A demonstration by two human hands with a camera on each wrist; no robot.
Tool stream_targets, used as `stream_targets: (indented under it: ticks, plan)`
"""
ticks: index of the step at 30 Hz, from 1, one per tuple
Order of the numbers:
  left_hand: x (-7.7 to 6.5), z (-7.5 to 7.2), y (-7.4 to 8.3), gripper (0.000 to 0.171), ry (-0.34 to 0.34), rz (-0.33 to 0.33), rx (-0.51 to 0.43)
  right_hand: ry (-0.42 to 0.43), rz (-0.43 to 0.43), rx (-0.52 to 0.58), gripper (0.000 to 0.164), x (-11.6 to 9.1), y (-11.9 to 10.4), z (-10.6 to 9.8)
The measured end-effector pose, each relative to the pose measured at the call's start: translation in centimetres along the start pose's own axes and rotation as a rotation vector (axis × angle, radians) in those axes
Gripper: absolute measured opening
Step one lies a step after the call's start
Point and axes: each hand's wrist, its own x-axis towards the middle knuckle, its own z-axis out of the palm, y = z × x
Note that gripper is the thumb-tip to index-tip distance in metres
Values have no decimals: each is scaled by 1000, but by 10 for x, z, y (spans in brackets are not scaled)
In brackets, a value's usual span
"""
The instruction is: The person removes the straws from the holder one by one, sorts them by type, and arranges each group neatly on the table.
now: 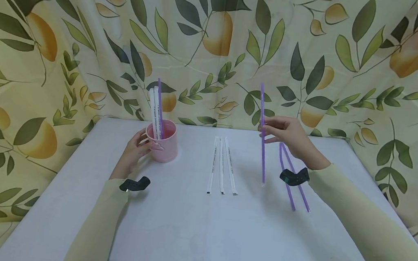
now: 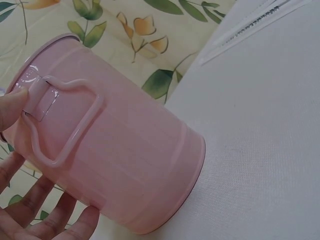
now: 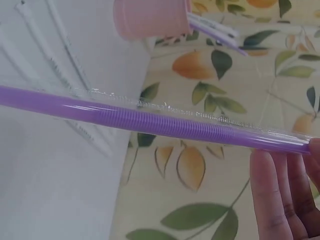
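My left hand [image 1: 135, 153] grips a small pink pail [image 1: 166, 148] by its left side. In the left wrist view, the thumb presses near a wire loop handle [image 2: 75, 142] at the rim, and the other fingers lie along the wall. White paper-wrapped straws [image 1: 154, 112] and a purple straw [image 1: 160, 106] stand in the pail, leaning left. Over the table's right half, my right hand [image 1: 291, 135] pinches a purple straw [image 1: 263, 159], held nearly upright. The right wrist view shows its ribbed bend and clear film wrapper [image 3: 165, 106].
Three white wrapped straws [image 1: 222, 168] lie side by side mid-table. Two purple straws [image 1: 304, 199] lie at the right, below my right wrist. A patterned fabric backdrop [image 1: 206, 73] hangs behind the far edge of the white table [image 1: 186, 235].
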Motion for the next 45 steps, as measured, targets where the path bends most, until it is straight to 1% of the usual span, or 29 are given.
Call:
stream_targets:
  ticks: [1, 4, 9, 12, 17, 23, 28, 34, 40, 45]
  plan:
    - [2, -1, -2, 70, 4, 3, 7, 0, 7, -9, 29, -2, 2, -4]
    - [4, -1, -2, 70, 13, -7, 7, 8, 39, -50, 30, -6, 7, -17]
    - [4, -1, -3, 70, 18, -12, 7, -16, 61, -90, 25, -12, 22, -40]
    - [3, -2, -3, 69, 7, 11, -6, -32, 79, -119, 23, -15, 31, -53]
    - [1, -1, -2, 68, -4, 27, -16, -42, 99, -169, 30, -20, 44, -71]
    - [1, -2, -1, 68, 8, 11, -17, -27, 153, -229, 41, -22, 61, -89]
    - [0, -2, -3, 68, 10, 11, -19, -42, 198, -251, 49, -23, 72, -100]
    - [1, -2, -3, 68, 7, 18, -26, -78, 253, -270, 51, -21, 87, -108]
    - [0, -1, -1, 69, 2, 14, -20, -109, 289, -245, 52, -21, 105, -114]
    - [0, 0, 0, 70, 9, 4, -18, -130, 341, -242, 53, -18, 120, -116]
